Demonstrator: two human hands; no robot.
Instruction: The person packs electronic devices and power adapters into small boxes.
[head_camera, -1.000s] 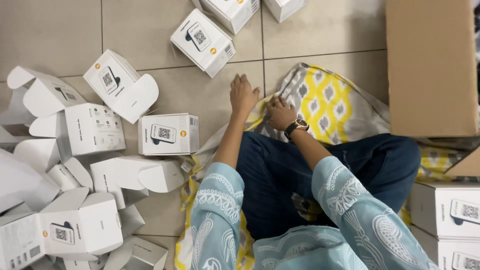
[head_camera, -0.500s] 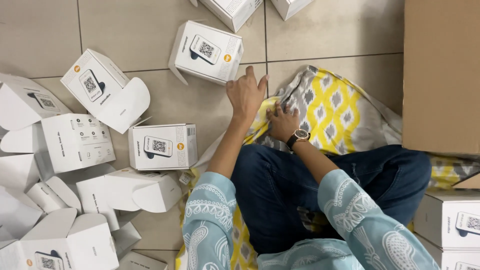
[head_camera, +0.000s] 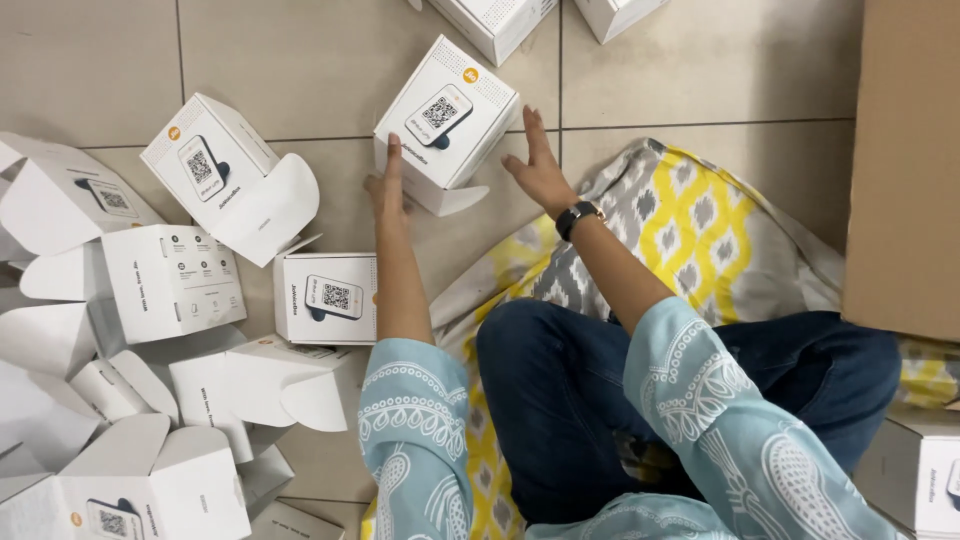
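A white carton (head_camera: 445, 110) with a printed code square and an orange dot lies on the tiled floor ahead of me, its flap open toward me. My left hand (head_camera: 385, 180) lies flat against its left side. My right hand (head_camera: 537, 165), with a dark watch (head_camera: 577, 218) on the wrist, presses its right side, fingers straight. The carton sits between both palms. My crossed legs in blue jeans (head_camera: 620, 400) rest on a yellow, grey and white patterned cloth (head_camera: 700, 210).
Several more white cartons, many with open flaps, crowd the floor at left (head_camera: 225, 175) (head_camera: 325, 298) (head_camera: 170, 280) (head_camera: 150, 480). Two others lie at the top edge (head_camera: 495, 20). A large brown cardboard box (head_camera: 905, 170) stands at right, with another white carton (head_camera: 920, 475) below it.
Both hands have reached forward from the cloth edge to either side of the carton ahead. The view has shifted closer to that carton.
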